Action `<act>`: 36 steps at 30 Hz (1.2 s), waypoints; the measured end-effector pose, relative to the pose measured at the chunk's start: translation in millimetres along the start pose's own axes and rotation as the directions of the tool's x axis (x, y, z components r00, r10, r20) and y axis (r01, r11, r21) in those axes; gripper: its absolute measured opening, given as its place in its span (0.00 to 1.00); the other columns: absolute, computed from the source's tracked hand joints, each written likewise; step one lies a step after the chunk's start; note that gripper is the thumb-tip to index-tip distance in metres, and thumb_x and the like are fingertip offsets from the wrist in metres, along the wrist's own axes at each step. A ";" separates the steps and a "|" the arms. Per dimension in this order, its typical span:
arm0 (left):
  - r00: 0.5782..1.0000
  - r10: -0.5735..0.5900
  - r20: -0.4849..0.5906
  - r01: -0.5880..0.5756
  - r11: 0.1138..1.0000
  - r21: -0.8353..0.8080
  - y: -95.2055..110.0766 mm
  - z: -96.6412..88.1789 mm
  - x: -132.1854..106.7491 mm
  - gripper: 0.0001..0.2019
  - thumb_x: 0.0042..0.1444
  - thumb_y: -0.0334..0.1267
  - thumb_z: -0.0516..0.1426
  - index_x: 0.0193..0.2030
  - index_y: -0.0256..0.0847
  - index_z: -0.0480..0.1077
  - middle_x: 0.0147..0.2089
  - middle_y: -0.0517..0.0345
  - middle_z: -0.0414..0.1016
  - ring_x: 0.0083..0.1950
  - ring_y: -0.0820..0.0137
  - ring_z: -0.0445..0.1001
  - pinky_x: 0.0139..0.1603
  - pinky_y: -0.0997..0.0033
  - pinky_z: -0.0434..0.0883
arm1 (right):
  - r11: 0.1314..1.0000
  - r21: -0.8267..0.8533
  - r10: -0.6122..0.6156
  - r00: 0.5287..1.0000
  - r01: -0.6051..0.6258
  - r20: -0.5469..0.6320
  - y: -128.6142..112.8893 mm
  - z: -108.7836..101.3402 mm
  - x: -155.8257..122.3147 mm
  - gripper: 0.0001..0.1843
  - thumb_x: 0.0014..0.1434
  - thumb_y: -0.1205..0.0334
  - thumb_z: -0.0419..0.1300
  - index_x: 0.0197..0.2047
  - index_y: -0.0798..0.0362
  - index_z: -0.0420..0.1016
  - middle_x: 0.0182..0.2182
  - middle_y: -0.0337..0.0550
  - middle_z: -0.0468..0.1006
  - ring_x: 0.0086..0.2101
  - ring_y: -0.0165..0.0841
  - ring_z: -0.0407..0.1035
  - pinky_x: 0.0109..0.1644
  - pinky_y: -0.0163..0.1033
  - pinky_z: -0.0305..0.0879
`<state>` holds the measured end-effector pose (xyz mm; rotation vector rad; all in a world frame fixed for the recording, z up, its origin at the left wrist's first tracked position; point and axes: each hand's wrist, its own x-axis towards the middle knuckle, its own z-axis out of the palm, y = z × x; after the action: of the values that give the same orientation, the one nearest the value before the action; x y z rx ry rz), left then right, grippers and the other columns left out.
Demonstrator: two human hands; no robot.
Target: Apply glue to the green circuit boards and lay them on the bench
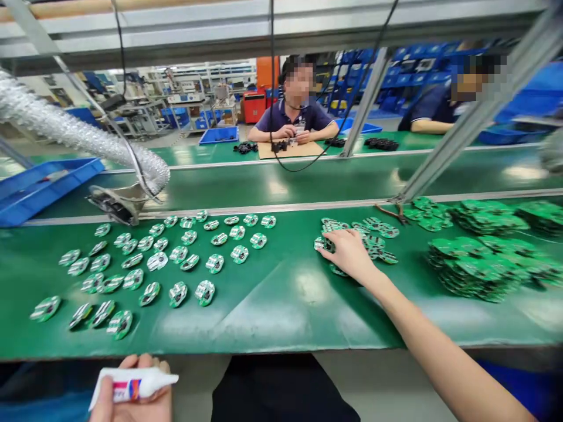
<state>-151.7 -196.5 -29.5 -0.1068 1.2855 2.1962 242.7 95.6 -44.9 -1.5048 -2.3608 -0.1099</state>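
Observation:
My left hand [132, 398] sits low at the bottom edge, below the bench, closed around a small white glue tube [136, 385] whose nozzle points right. My right hand [347, 252] reaches across the green bench [281, 305] and rests on a pile of small round green circuit boards [373, 237]; its fingers curl down onto the pile's left edge, and whether they grip one is hidden. Several more round boards [153, 261] lie spread out singly in rows on the left half of the bench.
Stacks of green board panels [479, 264] fill the right end. A silver flexible duct [79, 138] ends in a hood at back left, beside a blue tray [39, 184]. Two people sit beyond a green conveyor [281, 176]. Slanted metal struts [466, 123] rise at right.

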 end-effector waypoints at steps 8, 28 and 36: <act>0.997 -0.053 0.060 0.055 0.998 -0.043 -7.8 51.4 -53.5 0.10 0.66 0.41 0.57 0.37 0.39 0.73 0.31 0.60 0.66 0.26 0.74 0.62 0.24 0.75 0.70 | 0.957 0.101 -0.277 0.959 0.271 0.052 -75.5 7.0 -24.9 0.12 0.71 0.56 0.61 0.49 0.53 0.83 0.39 0.52 0.81 0.41 0.48 0.76 0.47 0.49 0.65; 0.986 -0.101 0.129 0.100 0.995 0.013 -29.8 61.4 -62.1 0.12 0.61 0.46 0.63 0.35 0.39 0.75 0.29 0.60 0.67 0.25 0.74 0.62 0.23 0.77 0.66 | 0.741 0.644 -0.371 0.916 0.192 0.154 -103.8 -6.7 -30.5 0.24 0.60 0.55 0.73 0.59 0.45 0.79 0.47 0.46 0.80 0.49 0.44 0.76 0.54 0.49 0.74; 0.911 0.367 0.187 -0.393 0.910 0.129 -44.7 75.5 -44.0 0.24 0.60 0.60 0.65 0.39 0.37 0.77 0.31 0.55 0.75 0.29 0.71 0.73 0.29 0.74 0.71 | 0.668 0.658 -0.496 0.867 0.348 0.044 -154.0 -15.4 -44.8 0.23 0.57 0.57 0.76 0.54 0.49 0.79 0.44 0.45 0.81 0.44 0.42 0.74 0.53 0.49 0.69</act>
<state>-75.7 -138.0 -8.6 0.4123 1.4872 2.3453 126.1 -14.2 -27.1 -0.6447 -2.4972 0.7198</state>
